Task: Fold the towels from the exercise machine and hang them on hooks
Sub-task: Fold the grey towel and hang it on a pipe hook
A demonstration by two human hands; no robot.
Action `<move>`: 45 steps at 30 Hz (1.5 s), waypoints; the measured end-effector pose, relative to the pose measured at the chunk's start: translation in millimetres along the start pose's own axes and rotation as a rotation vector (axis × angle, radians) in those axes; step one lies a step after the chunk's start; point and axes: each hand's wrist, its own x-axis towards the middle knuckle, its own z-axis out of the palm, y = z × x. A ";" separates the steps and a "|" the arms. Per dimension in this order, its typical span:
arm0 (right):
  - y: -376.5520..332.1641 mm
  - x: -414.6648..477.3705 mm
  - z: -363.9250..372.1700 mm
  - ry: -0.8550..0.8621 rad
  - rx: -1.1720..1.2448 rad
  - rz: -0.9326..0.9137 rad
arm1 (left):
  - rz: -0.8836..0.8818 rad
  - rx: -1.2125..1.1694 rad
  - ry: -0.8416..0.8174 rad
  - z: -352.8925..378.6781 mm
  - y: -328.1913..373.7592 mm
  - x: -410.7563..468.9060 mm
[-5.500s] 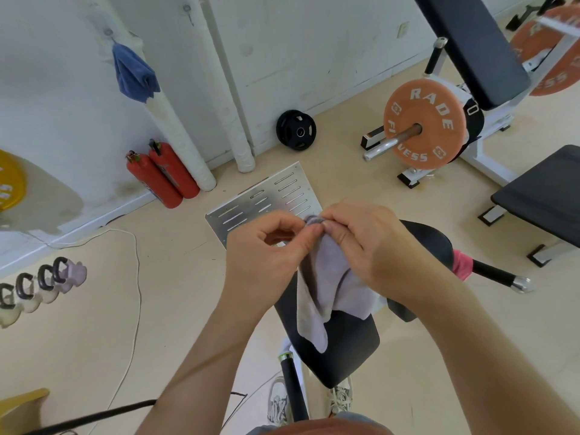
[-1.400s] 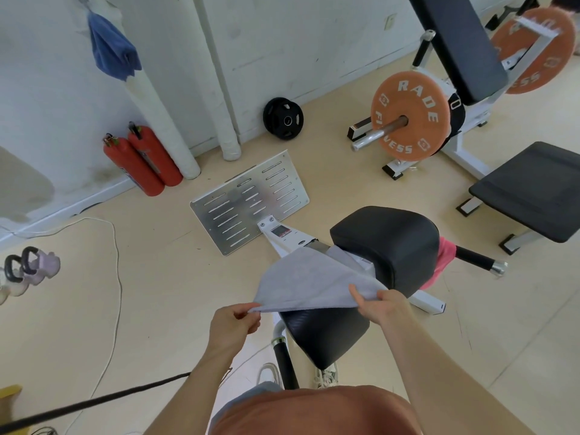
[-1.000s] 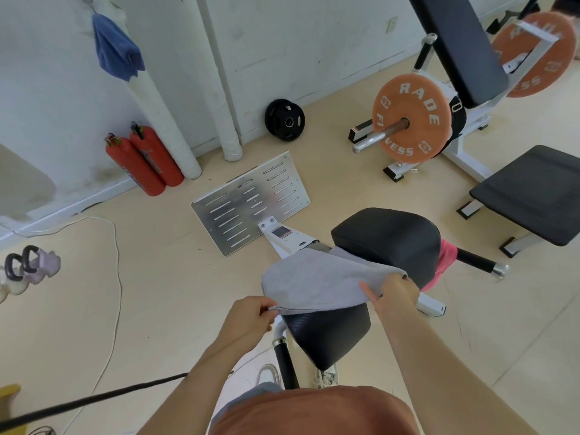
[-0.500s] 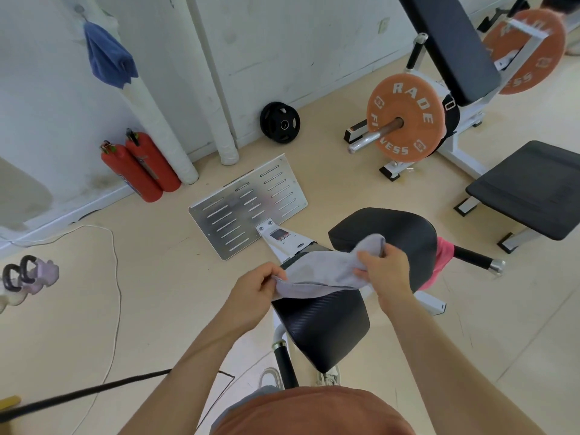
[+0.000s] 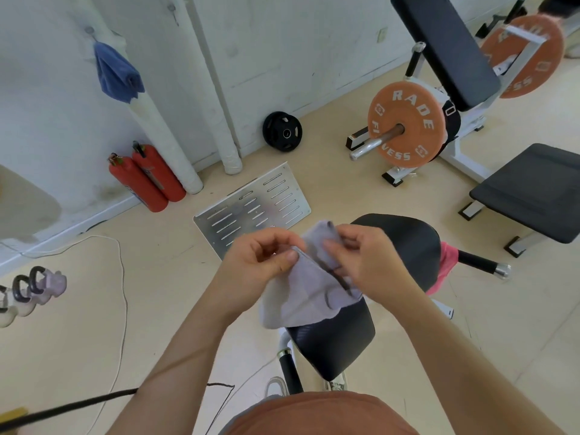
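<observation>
**Grey towel pinched between both hands**

The left hand (image 5: 257,265) and right hand (image 5: 364,262) each pinch the top edge of a grey towel (image 5: 307,287), held close together above the black seat (image 5: 398,246). The cloth hangs folded below them. A pink towel (image 5: 444,265) lies right of the seat; a blue towel (image 5: 117,73) hangs on the far-left wall.

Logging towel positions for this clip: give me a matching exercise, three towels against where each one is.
Towels:
1. grey towel
2. blue towel
3. pink towel

Places:
A. hanging on the wall
B. behind the black pad of the machine
C. held between the left hand and right hand

Pairs: 1-C, 2-A, 3-B
</observation>
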 end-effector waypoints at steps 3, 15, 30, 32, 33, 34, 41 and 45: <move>18.7 7.9 -14.4 0.232 0.541 0.389 | -0.007 -0.307 -0.020 -18.9 2.4 -9.0; 34.6 22.7 -27.7 0.335 1.485 0.703 | -0.244 0.007 -0.310 6.8 -4.3 -14.6; -9.4 -4.7 -14.8 -0.121 -0.077 -0.023 | 0.054 0.222 0.208 14.0 11.2 9.5; -13.2 -6.1 -15.4 -0.130 -0.109 -0.056 | 0.056 0.232 0.223 15.1 10.4 9.5; -14.6 -6.8 -15.5 -0.130 -0.120 -0.069 | 0.055 0.238 0.227 14.4 9.7 9.5; -16.6 -7.8 -15.2 -0.130 -0.131 -0.081 | 0.049 0.240 0.231 13.8 9.2 9.1; -24.3 -6.2 -13.5 -0.026 -0.185 -0.184 | 0.056 0.249 0.242 15.2 11.4 7.0; -25.5 -5.7 -12.6 -0.065 -0.222 -0.257 | 0.054 0.272 0.199 14.0 14.4 9.4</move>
